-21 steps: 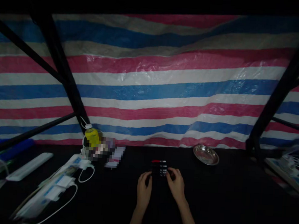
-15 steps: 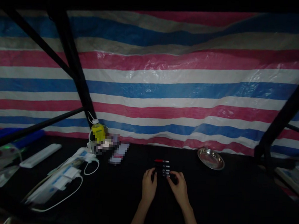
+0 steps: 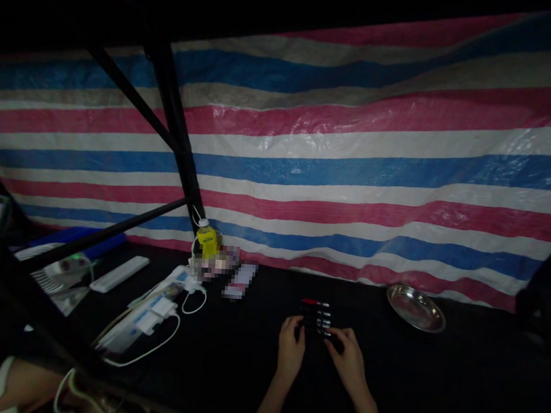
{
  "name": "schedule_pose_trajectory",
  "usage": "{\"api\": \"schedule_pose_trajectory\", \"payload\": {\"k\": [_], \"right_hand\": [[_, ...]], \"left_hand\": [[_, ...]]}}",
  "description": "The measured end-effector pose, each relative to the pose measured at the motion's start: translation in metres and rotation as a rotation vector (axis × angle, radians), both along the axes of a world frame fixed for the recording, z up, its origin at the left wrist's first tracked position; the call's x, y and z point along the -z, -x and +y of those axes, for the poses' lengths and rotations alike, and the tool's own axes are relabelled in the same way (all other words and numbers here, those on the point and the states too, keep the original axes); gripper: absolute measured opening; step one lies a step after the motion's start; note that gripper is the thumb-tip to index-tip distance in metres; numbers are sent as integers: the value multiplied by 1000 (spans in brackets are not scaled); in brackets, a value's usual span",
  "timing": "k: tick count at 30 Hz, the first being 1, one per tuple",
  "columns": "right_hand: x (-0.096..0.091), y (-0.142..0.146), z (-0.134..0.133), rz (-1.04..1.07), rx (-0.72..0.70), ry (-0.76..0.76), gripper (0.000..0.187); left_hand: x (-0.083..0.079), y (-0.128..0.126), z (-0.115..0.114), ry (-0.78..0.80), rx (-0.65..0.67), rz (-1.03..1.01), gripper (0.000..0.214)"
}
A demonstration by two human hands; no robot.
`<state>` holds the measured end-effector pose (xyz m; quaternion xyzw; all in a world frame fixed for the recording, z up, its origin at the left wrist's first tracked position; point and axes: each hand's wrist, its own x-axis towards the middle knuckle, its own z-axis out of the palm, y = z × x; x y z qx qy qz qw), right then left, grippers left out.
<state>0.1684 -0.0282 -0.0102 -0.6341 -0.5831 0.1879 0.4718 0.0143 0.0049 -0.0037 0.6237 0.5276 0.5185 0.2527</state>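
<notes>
Several slim pens lie in a stacked row on the black tabletop in front of me. The farthest is a red pen [image 3: 314,303] with a silver end; the ones nearer me are black with silver ends. My left hand [image 3: 290,349] is at the left end of the nearest black pen [image 3: 319,332], its fingers curled in. My right hand [image 3: 348,361] pinches that pen's silver right end between thumb and forefinger. The dark bodies blend into the table, so the left fingertips' contact is hard to see.
A round metal dish [image 3: 416,308] lies to the right. At left are a yellow bottle [image 3: 207,241], a white power strip [image 3: 142,317] with plugs and cables, and a long white bar [image 3: 120,274]. Black metal posts [image 3: 184,156] frame the table before a striped tarp [image 3: 351,205]. Another person's arm [image 3: 31,384] shows lower left.
The view has turned left, so everything sits farther right in the picture. Both hands stay at the nearest pen, and the other person's arm has come into view at lower left.
</notes>
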Motion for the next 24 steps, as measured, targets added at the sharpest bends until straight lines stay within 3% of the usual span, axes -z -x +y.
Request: {"api": "schedule_pose_trajectory", "payload": {"k": [9, 17, 21, 24], "right_hand": [[-3, -1, -1, 2, -33, 14, 14], [-6, 0, 0, 149, -72, 21, 25], [-9, 2, 1, 315, -37, -24, 33], [-11, 4, 3, 564, -27, 12, 38]], "left_hand": [[-2, 2, -1, 18, 12, -21, 22], [-4, 5, -1, 52, -51, -126, 33], [-2, 5, 0, 81, -58, -183, 39], [-2, 6, 0, 109, -69, -258, 43]]}}
